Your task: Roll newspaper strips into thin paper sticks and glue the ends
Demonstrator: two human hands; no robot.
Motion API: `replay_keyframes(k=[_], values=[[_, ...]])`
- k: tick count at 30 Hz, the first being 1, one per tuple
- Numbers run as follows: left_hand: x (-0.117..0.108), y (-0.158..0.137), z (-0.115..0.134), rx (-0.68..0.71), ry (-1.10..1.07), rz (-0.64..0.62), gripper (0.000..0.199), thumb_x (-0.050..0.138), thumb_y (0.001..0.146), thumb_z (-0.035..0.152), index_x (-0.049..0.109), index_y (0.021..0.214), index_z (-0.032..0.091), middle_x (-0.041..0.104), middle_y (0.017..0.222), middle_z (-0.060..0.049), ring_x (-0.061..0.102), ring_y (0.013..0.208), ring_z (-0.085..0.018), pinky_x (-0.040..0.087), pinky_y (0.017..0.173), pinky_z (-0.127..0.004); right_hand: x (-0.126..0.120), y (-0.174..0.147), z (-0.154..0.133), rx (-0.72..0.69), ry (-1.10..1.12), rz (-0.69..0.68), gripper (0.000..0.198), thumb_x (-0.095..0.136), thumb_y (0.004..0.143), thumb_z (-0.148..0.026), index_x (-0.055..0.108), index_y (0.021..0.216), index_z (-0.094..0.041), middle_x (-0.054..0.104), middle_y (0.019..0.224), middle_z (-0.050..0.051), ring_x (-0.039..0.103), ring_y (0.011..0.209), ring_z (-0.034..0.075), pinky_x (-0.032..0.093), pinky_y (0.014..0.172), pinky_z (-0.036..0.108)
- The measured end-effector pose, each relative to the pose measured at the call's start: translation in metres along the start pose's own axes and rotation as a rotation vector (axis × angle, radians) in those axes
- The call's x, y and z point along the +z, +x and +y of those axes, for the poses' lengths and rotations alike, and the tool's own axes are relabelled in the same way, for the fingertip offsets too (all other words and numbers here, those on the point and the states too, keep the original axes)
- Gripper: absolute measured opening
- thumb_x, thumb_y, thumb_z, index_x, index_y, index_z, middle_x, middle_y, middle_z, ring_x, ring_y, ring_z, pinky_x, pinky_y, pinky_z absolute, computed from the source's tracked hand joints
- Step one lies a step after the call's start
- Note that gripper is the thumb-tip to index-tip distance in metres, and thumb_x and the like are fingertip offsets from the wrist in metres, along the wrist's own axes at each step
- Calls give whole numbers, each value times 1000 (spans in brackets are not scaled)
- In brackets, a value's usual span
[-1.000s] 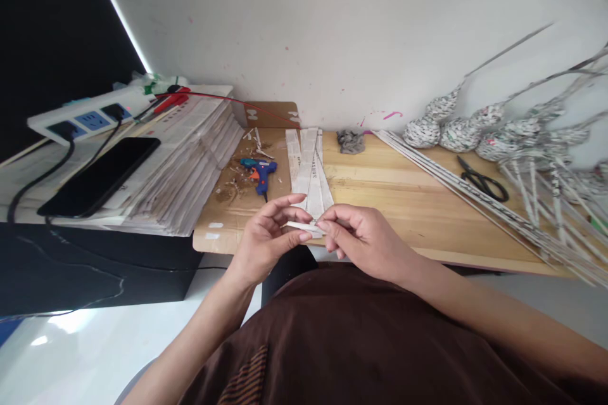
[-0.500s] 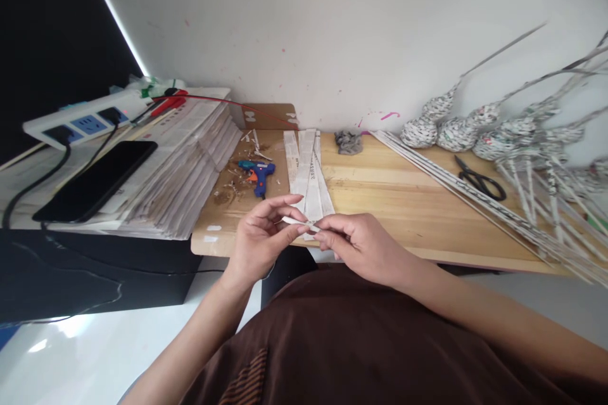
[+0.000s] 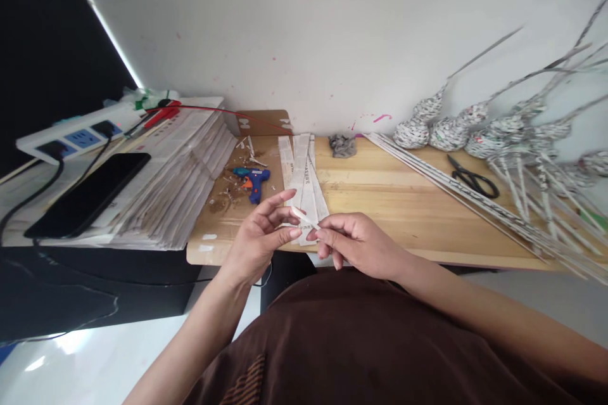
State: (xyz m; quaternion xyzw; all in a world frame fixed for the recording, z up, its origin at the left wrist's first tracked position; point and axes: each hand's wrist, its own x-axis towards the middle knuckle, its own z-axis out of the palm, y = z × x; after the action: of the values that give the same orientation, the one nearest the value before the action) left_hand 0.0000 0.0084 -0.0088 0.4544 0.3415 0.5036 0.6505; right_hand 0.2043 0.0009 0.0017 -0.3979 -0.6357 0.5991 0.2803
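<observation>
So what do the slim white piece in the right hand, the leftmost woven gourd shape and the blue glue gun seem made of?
Slim white piece in the right hand: probably matte paper, from its rolled look.
Leftmost woven gourd shape: apparently matte newspaper, showing dark flecks.
Blue glue gun: likely plastic, smooth and evenly coloured.

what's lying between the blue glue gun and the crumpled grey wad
Overlapping newspaper strips lie between the glue gun and the wad, in the head view.
</observation>
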Motion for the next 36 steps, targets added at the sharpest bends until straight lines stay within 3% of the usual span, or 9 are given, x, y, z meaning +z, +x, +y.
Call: replay_keyframes(k=[3, 10, 12, 16, 20, 26, 32, 36], values=[[5, 0, -4, -14, -13, 45, 52, 78, 69, 10, 62, 117, 21, 68, 84, -1, 62, 79, -9, 49, 78, -20, -1, 0, 2, -6, 7, 10, 29, 51, 92, -41, 65, 92, -16, 66, 76, 2, 53, 48, 4, 40, 47, 17], [21, 5, -6, 3, 30, 53, 46, 79, 69, 16, 65, 112, 19, 70, 84, -3, 64, 75, -11, 50, 72, -22, -3, 1, 8, 134, 276, -159, 38, 52, 90, -49, 64, 96, -14, 66, 72, 3, 55, 44, 5, 30, 36, 15], [24, 7, -6, 1, 39, 71, 46, 80, 68, 17, 65, 112, 19, 71, 83, -3, 63, 74, -10, 50, 72, -21, -5, 1, 10, 150, 303, -155, 39, 52, 89, -51, 64, 96, -14, 65, 71, 3, 56, 45, 6, 30, 36, 15], [26, 12, -7, 25, 45, 120, 43, 81, 67, 18, 67, 108, 19, 69, 78, -1, 60, 69, -8, 49, 70, -20, -6, -3, 11, 78, 108, 6, 33, 60, 85, -48, 63, 89, -16, 64, 71, 1, 56, 49, 6, 38, 41, 16], [29, 15, -8, 65, 82, 136, 35, 82, 65, 19, 70, 97, 19, 66, 76, 1, 57, 67, -7, 47, 65, -19, -7, -10, 9, -37, -124, 132, 32, 54, 90, -44, 62, 78, -16, 65, 70, 0, 57, 54, 7, 44, 53, 18], [34, 14, -7, 118, 143, 127, 18, 83, 64, 19, 69, 76, 17, 67, 76, 0, 57, 67, -8, 46, 63, -19, -9, -13, 10, -39, -169, 122, 32, 49, 93, -42, 66, 85, -16, 65, 72, 1, 57, 54, 7, 45, 54, 20], [32, 13, -5, 133, 149, 124, 17, 82, 65, 18, 68, 75, 17, 66, 72, 0, 56, 64, -8, 46, 61, -19, -9, -14, 11, -38, -136, 108, 32, 49, 93, -43, 66, 86, -17, 65, 74, 1, 57, 56, 8, 45, 54, 20], [28, 15, -4, 104, 117, 146, 21, 79, 69, 22, 71, 89, 19, 68, 75, -1, 59, 67, -10, 49, 62, -21, -10, -16, 13, -26, -174, 143, 33, 50, 92, -44, 63, 80, -17, 66, 71, 1, 57, 54, 8, 45, 54, 21]])
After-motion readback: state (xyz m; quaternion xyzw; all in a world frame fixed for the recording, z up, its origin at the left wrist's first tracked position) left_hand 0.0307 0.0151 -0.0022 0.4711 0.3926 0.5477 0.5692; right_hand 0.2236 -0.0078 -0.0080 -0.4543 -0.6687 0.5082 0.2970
